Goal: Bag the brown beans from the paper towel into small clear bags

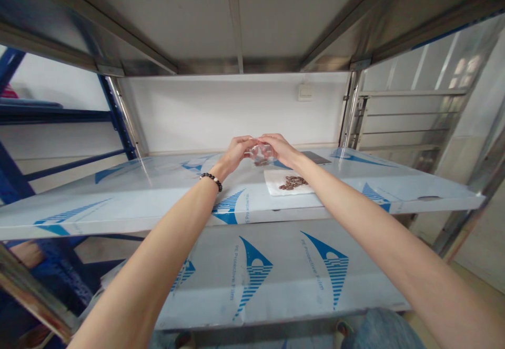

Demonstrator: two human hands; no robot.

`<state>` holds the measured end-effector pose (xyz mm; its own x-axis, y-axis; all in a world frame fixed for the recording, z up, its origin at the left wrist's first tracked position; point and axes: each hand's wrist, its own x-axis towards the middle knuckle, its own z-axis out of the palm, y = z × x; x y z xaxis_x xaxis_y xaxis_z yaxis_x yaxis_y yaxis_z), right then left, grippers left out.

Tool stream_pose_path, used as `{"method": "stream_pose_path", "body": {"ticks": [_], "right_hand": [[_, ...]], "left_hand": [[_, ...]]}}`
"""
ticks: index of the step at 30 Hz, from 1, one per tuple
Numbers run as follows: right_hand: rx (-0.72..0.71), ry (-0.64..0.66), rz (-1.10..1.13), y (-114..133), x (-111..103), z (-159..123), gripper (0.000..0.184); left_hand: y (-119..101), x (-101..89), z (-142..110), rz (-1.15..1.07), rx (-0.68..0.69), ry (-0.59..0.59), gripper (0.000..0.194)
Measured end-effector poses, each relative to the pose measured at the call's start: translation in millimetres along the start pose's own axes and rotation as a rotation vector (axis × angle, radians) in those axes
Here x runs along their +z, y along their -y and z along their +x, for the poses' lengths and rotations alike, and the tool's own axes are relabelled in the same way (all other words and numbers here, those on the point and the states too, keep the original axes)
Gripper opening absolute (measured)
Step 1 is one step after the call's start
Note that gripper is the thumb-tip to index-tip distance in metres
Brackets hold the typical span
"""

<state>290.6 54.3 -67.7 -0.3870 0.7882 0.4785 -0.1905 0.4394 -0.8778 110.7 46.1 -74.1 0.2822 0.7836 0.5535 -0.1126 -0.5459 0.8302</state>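
Both my arms reach forward over a metal shelf covered in white film with blue print. My left hand and my right hand meet above it, fingers pinched on a small clear plastic bag with a few brown pieces inside. A dark bead bracelet circles my left wrist. Just below my right hand lies a white paper sheet with a small heap of brown pieces on it.
A dark flat device lies on the shelf behind the paper. A lower film-covered shelf juts out beneath. A blue rack stands left, a steel frame right, a shelf underside overhead.
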Motion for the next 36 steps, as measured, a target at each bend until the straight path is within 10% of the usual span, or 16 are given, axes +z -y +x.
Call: {"method": "stream_pose_path", "body": {"ticks": [36], "right_hand": [[0.020, 0.038, -0.224, -5.0, -21.0, 0.2, 0.030]], "left_hand": [[3.9, -8.1, -3.1, 0.132, 0.043, -0.133, 0.036]]}}
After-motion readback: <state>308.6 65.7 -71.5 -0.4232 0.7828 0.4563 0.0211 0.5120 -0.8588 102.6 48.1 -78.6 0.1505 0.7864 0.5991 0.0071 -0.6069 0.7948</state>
